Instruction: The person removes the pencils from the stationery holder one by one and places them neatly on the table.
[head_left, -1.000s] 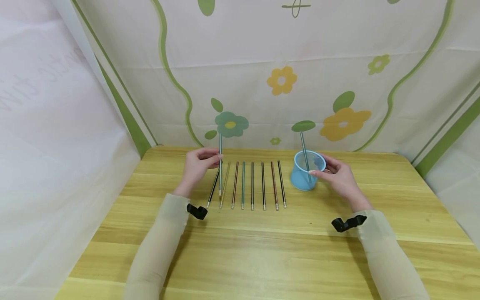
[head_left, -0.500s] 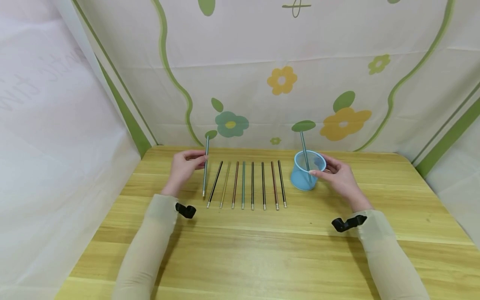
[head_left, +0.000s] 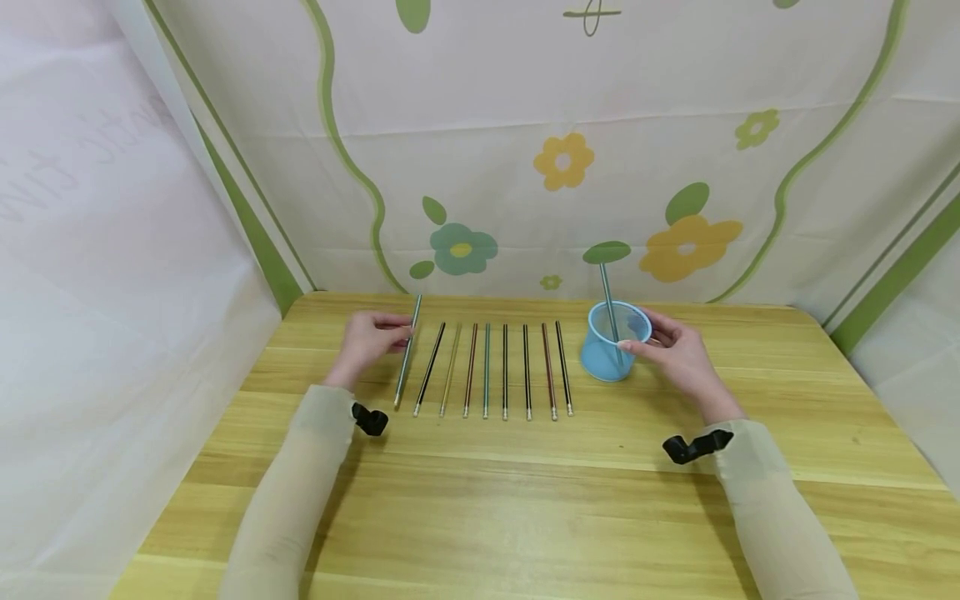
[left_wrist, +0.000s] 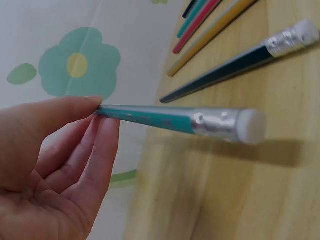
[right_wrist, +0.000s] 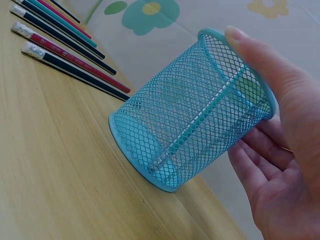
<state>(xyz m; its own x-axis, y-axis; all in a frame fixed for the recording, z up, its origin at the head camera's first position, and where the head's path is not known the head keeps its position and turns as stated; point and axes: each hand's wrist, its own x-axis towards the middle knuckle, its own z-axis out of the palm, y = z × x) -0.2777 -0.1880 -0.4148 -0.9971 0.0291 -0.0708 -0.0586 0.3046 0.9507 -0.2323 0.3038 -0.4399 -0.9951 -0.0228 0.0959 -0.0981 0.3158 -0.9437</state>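
My left hand [head_left: 369,343] pinches a teal pencil [left_wrist: 150,118] between thumb and fingertips, at the left end of a row of pencils. Its white eraser end points toward me, and in the left wrist view a shadow shows beneath it on the wood. My right hand [head_left: 678,354] holds a blue mesh pencil cup [right_wrist: 185,115] by its rim and side, thumb at the rim. Inside the cup leans another teal pencil [head_left: 607,292], eraser end down, its upper part standing above the rim.
Several pencils lie side by side on the wooden table [head_left: 495,500], erasers toward me, from a black pencil [head_left: 430,367] at the left to another black pencil [head_left: 563,367] near the cup. A white flower-printed curtain [head_left: 510,167] hangs behind the table.
My left hand has carried the teal pencil leftward out over the row's left end, then lowered it and tilted it nearly parallel to the black pencil. My right hand and the cup stay put.
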